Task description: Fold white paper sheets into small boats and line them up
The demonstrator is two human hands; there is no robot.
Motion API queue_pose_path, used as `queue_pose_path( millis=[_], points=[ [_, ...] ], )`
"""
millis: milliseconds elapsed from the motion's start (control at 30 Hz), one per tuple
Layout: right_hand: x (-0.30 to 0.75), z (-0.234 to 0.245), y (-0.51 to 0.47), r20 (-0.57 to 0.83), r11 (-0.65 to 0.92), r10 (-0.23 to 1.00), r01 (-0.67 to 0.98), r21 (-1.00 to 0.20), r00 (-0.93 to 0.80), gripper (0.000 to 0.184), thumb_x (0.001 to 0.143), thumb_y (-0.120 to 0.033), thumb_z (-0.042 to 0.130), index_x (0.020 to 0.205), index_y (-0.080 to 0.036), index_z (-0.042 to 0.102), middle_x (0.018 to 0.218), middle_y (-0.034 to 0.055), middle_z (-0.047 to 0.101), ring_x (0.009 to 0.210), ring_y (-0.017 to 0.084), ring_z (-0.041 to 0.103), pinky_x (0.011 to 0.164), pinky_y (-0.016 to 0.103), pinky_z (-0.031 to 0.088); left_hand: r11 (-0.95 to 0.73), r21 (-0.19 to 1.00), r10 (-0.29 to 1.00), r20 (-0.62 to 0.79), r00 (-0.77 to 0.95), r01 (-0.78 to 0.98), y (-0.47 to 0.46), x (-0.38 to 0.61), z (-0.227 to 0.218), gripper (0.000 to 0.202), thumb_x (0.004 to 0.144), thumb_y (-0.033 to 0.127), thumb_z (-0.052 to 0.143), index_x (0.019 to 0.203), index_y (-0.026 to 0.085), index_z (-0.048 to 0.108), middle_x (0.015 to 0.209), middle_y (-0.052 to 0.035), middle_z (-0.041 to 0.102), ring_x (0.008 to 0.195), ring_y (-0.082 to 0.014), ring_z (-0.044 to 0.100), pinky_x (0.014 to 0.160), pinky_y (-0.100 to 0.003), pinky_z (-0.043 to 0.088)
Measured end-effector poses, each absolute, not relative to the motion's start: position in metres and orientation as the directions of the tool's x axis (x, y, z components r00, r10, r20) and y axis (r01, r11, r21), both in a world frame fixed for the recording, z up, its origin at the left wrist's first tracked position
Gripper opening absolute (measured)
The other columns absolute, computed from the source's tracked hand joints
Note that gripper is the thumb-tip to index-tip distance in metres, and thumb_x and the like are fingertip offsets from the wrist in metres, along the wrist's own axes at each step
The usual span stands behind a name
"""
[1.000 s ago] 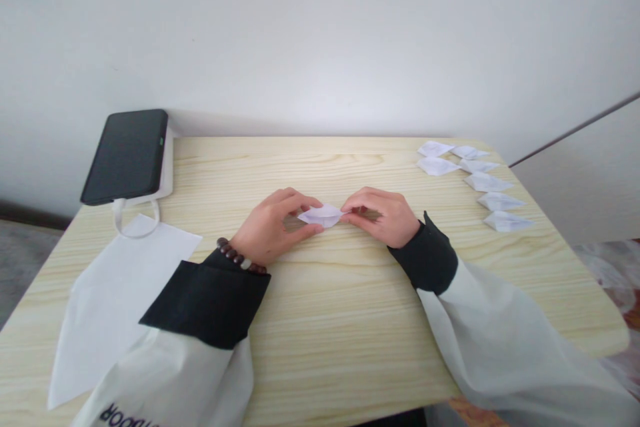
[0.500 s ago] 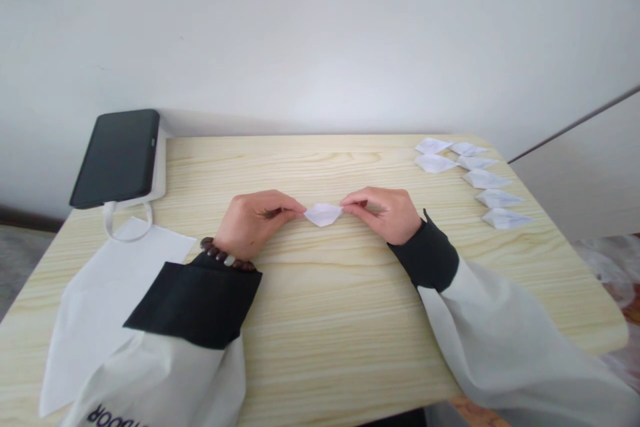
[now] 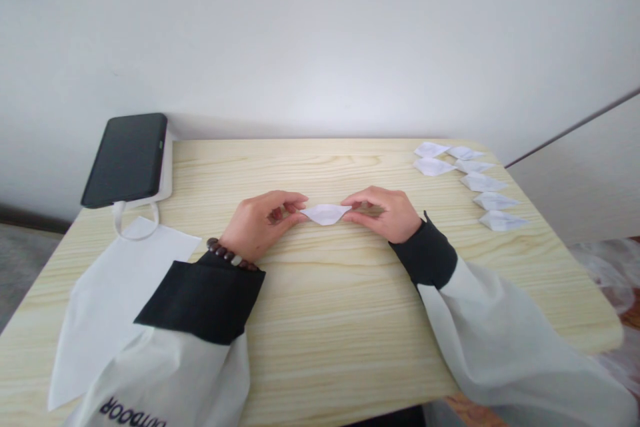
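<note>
My left hand (image 3: 263,227) and right hand (image 3: 387,213) hold one small white folded paper piece (image 3: 326,213) between them at the middle of the pale wood-grain desk (image 3: 340,320). Each grip is a thumb-and-forefinger pinch on one pointed end of the piece, left end and right end respectively. I cannot tell whether the piece rests on the desk or sits just above it. Status, as I judge it: seven similar white folded paper shapes (image 3: 475,180) lie finished in a group at the far right, well apart from my hands. The piece in my grip is folded to a flat two-pointed form but not set with them. A white flat bag with a loop handle (image 3: 115,293) lies at the left, below a black phone (image 3: 126,159).
</note>
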State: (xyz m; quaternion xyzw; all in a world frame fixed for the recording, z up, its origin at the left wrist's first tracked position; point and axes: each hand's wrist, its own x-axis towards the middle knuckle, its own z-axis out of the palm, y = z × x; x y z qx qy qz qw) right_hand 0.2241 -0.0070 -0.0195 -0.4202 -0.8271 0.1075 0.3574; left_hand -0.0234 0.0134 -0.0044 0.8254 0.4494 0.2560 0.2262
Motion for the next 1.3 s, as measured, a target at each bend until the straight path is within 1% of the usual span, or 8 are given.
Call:
queue_pose_path(
  millis=[100,200,400,533,633,733,1100,1300],
  points=[
    [0.229,-0.022,-0.005,0.485,0.643,0.761,0.6,-0.476,-0.43,0.025,0.077,-0.037,0.068,0.092,-0.017,0.066,0.086,0.005,0.071,0.074,0.014,0.066,0.072,0.026,0.052,-0.498,0.583,0.853,0.192,0.486,0.643,0.014,-0.024,-0.005,0.032,0.079,0.041,0.059,0.101,0.019,0.064,0.087,-0.0021,0.068,0.071,-0.014,0.058,0.065,-0.024,0.046],
    [0.231,-0.024,-0.003,0.481,0.632,0.77,0.604,-0.486,-0.418,0.028,0.076,-0.039,0.069,0.093,-0.017,0.066,0.087,0.0061,0.07,0.073,0.014,0.064,0.071,0.027,0.053,-0.517,0.554,0.843,0.197,0.501,0.652,0.015,-0.024,-0.005,0.03,0.078,0.042,0.06,0.095,0.019,0.066,0.088,-0.0033,0.067,0.078,-0.0161,0.059,0.069,-0.025,0.047],
    [0.227,-0.023,-0.005,0.49,0.609,0.786,0.604,-0.514,-0.375,0.014,0.08,-0.03,0.066,0.085,-0.017,0.068,0.078,0.0045,0.07,0.066,0.011,0.064,0.064,0.022,0.052,-0.561,0.523,0.817,0.227,0.53,0.641,0.015,-0.023,-0.005,0.028,0.079,0.044,0.06,0.091,0.02,0.067,0.088,-0.0033,0.067,0.081,-0.0168,0.06,0.075,-0.028,0.048],
    [0.221,-0.021,-0.009,0.506,0.621,0.778,0.583,-0.524,-0.372,0.016,0.08,-0.03,0.066,0.089,-0.016,0.067,0.085,0.0056,0.07,0.064,0.011,0.063,0.063,0.023,0.053,-0.614,0.538,0.78,0.306,0.545,0.577,0.012,-0.02,-0.006,0.033,0.081,0.044,0.059,0.102,0.019,0.064,0.097,-0.0049,0.068,0.083,-0.0169,0.061,0.079,-0.029,0.048],
    [0.215,-0.02,-0.011,0.526,0.656,0.751,0.548,-0.52,-0.399,0.021,0.081,-0.031,0.065,0.096,-0.017,0.065,0.097,0.0081,0.069,0.08,0.014,0.065,0.072,0.026,0.054,-0.67,0.532,0.734,0.369,0.57,0.518,0.012,-0.016,-0.008,0.033,0.082,0.039,0.059,0.106,0.017,0.063,0.102,-0.0061,0.068,0.09,-0.0178,0.061,0.083,-0.031,0.048],
    [0.208,-0.02,-0.012,0.549,0.688,0.719,0.554,-0.47,-0.426,0.021,0.082,-0.03,0.063,0.098,-0.016,0.064,0.102,0.0094,0.068,0.096,0.017,0.063,0.087,0.031,0.051,-0.706,0.499,0.7,0.387,0.6,0.502,0.011,-0.012,-0.01,0.025,0.083,0.035,0.058,0.1,0.018,0.065,0.099,-0.0059,0.068,0.092,-0.0189,0.059,0.084,-0.032,0.047],
    [0.195,-0.025,-0.011,0.498,0.657,0.732,0.675,-0.336,-0.465,0.011,0.084,-0.024,0.057,0.086,-0.018,0.066,0.092,0.0051,0.067,0.084,0.017,0.058,0.08,0.032,0.049,-0.686,0.367,0.728,0.36,0.584,0.629,0.007,-0.005,-0.013,0.021,0.083,0.033,0.056,0.094,0.02,0.068,0.09,-0.0048,0.064,0.084,-0.0191,0.056,0.077,-0.033,0.047],
    [0.19,-0.022,-0.012,0.434,0.576,0.797,0.743,-0.339,-0.42,0.012,0.082,-0.022,0.057,0.087,-0.017,0.066,0.092,0.0055,0.063,0.087,0.019,0.056,0.081,0.033,0.047,-0.633,0.298,0.772,0.311,0.555,0.714,0.004,0.002,-0.012,0.021,0.081,0.03,0.056,0.097,0.022,0.067,0.09,-0.0044,0.063,0.084,-0.021,0.056,0.077,-0.035,0.046]
  ],
)
